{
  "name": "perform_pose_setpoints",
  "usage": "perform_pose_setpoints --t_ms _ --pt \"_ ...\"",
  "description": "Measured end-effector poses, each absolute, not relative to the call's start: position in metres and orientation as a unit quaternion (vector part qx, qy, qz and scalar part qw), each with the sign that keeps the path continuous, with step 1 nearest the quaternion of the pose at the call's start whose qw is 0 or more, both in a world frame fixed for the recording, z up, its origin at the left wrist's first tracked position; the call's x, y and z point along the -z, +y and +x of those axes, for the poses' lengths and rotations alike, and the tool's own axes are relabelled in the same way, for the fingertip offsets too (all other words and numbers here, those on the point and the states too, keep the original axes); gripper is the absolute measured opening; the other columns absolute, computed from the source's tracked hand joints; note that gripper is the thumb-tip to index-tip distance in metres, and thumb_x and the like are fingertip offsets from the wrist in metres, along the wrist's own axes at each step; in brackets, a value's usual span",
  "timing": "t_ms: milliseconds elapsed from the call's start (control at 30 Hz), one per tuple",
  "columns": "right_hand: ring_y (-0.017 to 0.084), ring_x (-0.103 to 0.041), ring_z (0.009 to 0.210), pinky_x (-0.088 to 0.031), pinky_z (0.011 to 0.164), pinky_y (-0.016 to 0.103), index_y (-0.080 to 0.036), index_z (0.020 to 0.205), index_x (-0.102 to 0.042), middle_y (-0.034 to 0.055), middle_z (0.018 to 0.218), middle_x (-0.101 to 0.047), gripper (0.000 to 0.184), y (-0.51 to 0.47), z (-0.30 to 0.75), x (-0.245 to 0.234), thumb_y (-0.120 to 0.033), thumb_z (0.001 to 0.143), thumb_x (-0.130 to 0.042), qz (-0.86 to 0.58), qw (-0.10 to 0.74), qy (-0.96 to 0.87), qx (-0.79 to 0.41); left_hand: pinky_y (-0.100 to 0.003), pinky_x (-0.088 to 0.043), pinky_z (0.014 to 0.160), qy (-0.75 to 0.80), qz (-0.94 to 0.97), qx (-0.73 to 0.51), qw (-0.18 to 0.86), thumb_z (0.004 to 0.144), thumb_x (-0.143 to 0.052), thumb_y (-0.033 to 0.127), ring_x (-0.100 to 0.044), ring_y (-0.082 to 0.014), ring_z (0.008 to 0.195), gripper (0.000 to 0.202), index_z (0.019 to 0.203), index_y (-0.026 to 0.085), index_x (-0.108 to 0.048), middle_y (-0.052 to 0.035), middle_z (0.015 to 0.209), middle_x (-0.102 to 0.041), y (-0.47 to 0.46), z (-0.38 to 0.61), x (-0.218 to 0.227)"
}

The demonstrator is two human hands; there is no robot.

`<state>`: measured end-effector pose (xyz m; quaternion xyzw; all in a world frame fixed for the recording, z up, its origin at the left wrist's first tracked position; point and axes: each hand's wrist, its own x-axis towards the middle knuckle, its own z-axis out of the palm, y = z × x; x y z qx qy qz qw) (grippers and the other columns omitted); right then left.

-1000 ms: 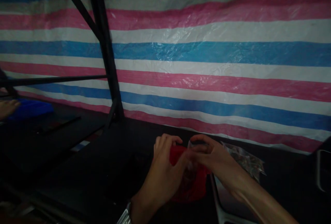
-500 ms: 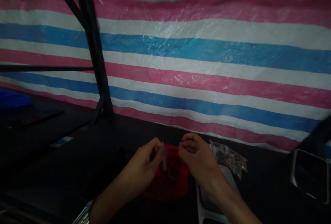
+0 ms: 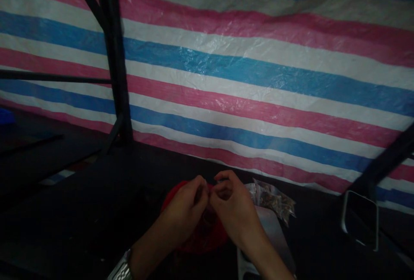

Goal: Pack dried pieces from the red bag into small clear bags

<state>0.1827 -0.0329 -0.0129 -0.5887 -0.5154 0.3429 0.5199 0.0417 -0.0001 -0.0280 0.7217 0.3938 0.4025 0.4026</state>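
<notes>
Pinching with left hand (image 3: 186, 204) and right hand (image 3: 234, 209), too dark to tell what, over a red container (image 3: 207, 242) at lower centre, left of filled clear bags (image 3: 273, 200).

A red, round-edged container (image 3: 211, 234) is sitting on the dark surface (image 3: 155, 163), directly beneath the hands, its outer edge showing to the left of the left hand (image 3: 187, 204) and its near part curving between the forearms. Dark shapes are showing inside it, too dim to make out. Above it, a small sliver of translucent plastic (image 3: 205, 182) is catching a little light at the left fingertips, which are pinching it; the fingers are hiding most of its shape.
</notes>
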Motion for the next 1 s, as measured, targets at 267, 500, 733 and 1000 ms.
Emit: perform_pose_setpoints --t_ms 267,500,733,1000 --pt "0.019 -0.065 0.065 -0.047 0.058 0.029 -0.025 0.096 -0.059 -0.0045 0.070 -0.065 0.026 -0.039 0.192 -0.004 -0.021 0.071 -0.068 -0.597 0.565 -0.498 -0.276 -0.040 -0.050 0.091 0.411 0.737 -0.439 0.308 0.090 -0.055 0.029 -0.066 -0.0251 0.097 0.009 0.092 0.026 -0.064 -0.0041 0.098 -0.070 -0.003 0.037 0.030" --pt "0.016 -0.067 0.063 -0.048 0.056 0.026 -0.024 0.095 -0.061 -0.0049 0.071 -0.068 0.031 -0.040 0.188 -0.015 -0.027 0.068 -0.075 -0.531 0.581 -0.475 -0.395 -0.047 -0.047 0.117 0.392 0.689 -0.417 0.445 0.084 -0.072 0.036 -0.065 -0.0283 0.134 0.063 0.144 0.027 -0.057 -0.0093 0.145 -0.069 -0.009 0.041 0.036" --pt "0.015 -0.062 0.058 -0.044 0.055 0.026 -0.024 0.094 -0.060 -0.0050 0.068 -0.068 0.030 -0.034 0.193 0.009 -0.026 0.069 -0.076 -0.541 0.591 -0.455 -0.388 -0.035 -0.058 0.098 0.355 0.739 -0.409 0.402 0.087 -0.062 0.023 -0.075 -0.0221 0.109 0.030 0.115 0.025 -0.073 -0.0046 0.115 -0.079 0.009 0.028 0.038" --pt "0.016 -0.062 0.064 -0.046 0.060 0.027 -0.024 0.090 -0.062 -0.0052 0.067 -0.064 0.022 -0.035 0.195 0.021 -0.013 0.072 -0.068 -0.597 0.513 -0.509 -0.348 -0.050 -0.048 0.105 0.359 0.815 -0.380 0.249 0.087 -0.061 0.015 -0.065 -0.0294 0.111 0.039 0.120 0.029 -0.076 -0.0071 0.114 -0.074 0.013 0.016 0.050"
